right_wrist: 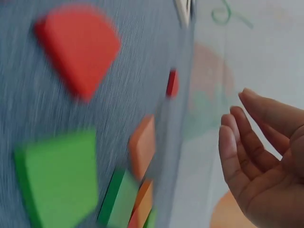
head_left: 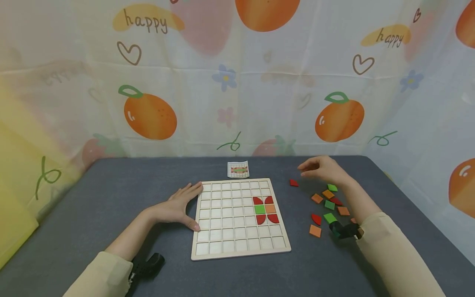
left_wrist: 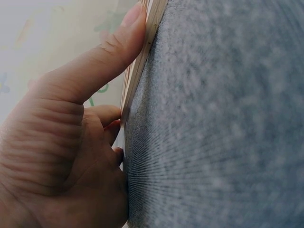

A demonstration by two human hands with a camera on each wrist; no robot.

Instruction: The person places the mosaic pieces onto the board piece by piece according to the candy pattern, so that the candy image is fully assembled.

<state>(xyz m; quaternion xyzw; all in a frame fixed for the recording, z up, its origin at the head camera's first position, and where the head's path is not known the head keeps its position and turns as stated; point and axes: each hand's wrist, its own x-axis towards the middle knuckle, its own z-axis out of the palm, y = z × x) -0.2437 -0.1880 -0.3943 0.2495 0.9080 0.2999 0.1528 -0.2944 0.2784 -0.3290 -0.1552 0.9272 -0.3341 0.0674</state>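
Observation:
A pale wooden grid board (head_left: 226, 231) lies on the dark table. On its right side sit several red quarter-round tiles (head_left: 272, 218), a green square tile (head_left: 259, 209) and an orange square tile (head_left: 270, 208). My left hand (head_left: 174, 210) is spread along the board's left edge, thumb and fingertips touching the frame; the left wrist view shows the thumb (left_wrist: 114, 52) on the rim. Above the table at the right, my right hand (head_left: 324, 169) hovers with loosely bent fingers. No tile shows between those fingers (right_wrist: 228, 147) in the right wrist view.
Loose red, green and orange tiles (head_left: 329, 204) are scattered right of the board, partly hidden by the right forearm. One red tile (head_left: 293, 182) lies apart near the board's upper right. A small pattern card (head_left: 238, 169) is behind the board, before a printed curtain (head_left: 237, 115).

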